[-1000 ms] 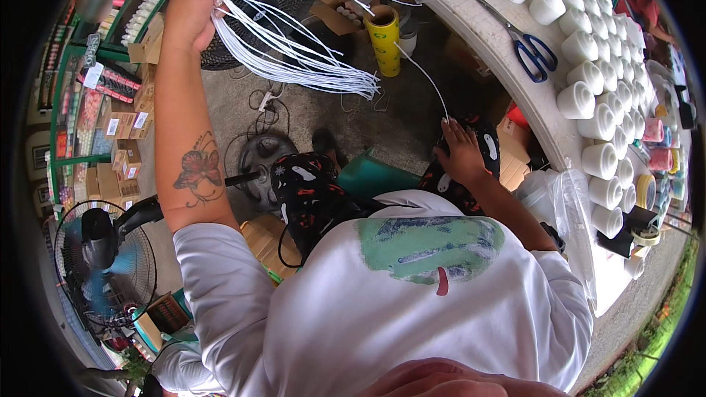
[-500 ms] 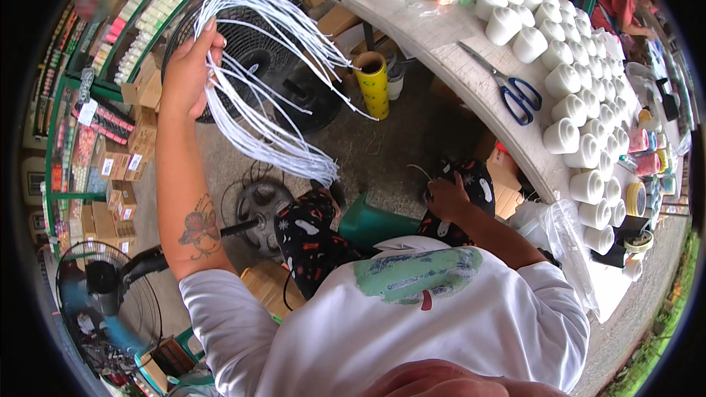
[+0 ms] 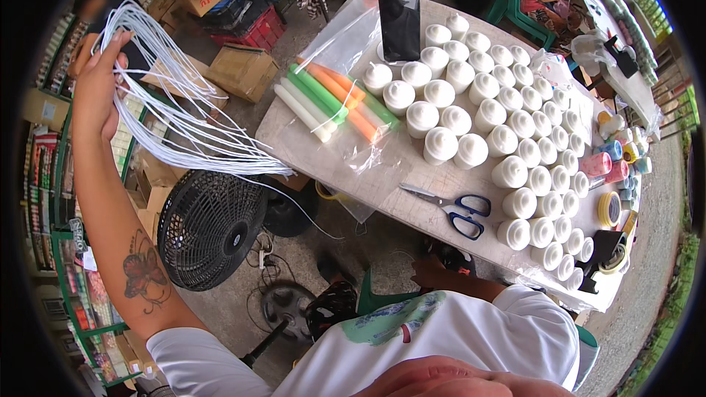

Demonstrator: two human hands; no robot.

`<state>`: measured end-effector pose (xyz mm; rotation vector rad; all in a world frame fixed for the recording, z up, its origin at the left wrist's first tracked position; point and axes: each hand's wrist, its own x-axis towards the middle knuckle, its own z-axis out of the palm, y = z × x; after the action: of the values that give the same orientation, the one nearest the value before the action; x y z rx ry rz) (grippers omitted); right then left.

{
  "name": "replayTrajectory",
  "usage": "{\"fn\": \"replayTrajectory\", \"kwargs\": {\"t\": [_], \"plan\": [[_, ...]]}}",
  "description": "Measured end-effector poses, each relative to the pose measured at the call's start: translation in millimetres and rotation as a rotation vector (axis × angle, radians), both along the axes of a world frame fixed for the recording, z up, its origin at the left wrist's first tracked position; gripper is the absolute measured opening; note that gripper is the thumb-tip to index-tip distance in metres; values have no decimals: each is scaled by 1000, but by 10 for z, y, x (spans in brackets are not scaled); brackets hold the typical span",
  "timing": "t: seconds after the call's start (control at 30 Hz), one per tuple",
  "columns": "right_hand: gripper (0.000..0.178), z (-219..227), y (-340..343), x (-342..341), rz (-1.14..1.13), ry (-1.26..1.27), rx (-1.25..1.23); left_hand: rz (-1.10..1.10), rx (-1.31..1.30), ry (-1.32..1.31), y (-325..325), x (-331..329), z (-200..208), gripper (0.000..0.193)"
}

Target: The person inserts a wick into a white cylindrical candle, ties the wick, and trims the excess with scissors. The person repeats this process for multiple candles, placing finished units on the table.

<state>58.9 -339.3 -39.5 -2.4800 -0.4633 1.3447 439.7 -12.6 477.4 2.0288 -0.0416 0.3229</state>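
White candle moulds [image 3: 515, 140] fill the grey table [image 3: 323, 154] at centre right, now in fuller view than a second ago. I see the left hand [image 3: 99, 95] clenched around a bundle of white wicks [image 3: 184, 125] at upper left, raised higher and swung further left. Blue-handled scissors [image 3: 452, 209] lie on the table. The right hand [image 3: 430, 272], lower centre, rests on the knee; I cannot tell its grasp.

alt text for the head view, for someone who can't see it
A person's raised left hand holds a bundle of white strings beside a table of white candles, bagged coloured candles and scissors; the right hand is low, under the table edge.
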Motion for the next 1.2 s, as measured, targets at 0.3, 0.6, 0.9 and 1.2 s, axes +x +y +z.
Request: {"fn": "replayTrajectory", "kwargs": {"t": [0.3,0.6,0.9,1.2], "plan": [[46,126,-290,-422,-336,-325,231,-281,812,-695,-2778,78,-699,34],[42,464,-539,-781,-441,-500,159,-550,1085,-268,-4014,-739,-2574,29],[39,35,-419,-1104,-515,-790,192,-776,995,-408,-3333,-1723,-2071,56],[29,277,-285,-1138,-645,-955,420,-589,-61,601,-415,-2562,-4178,23]]}}
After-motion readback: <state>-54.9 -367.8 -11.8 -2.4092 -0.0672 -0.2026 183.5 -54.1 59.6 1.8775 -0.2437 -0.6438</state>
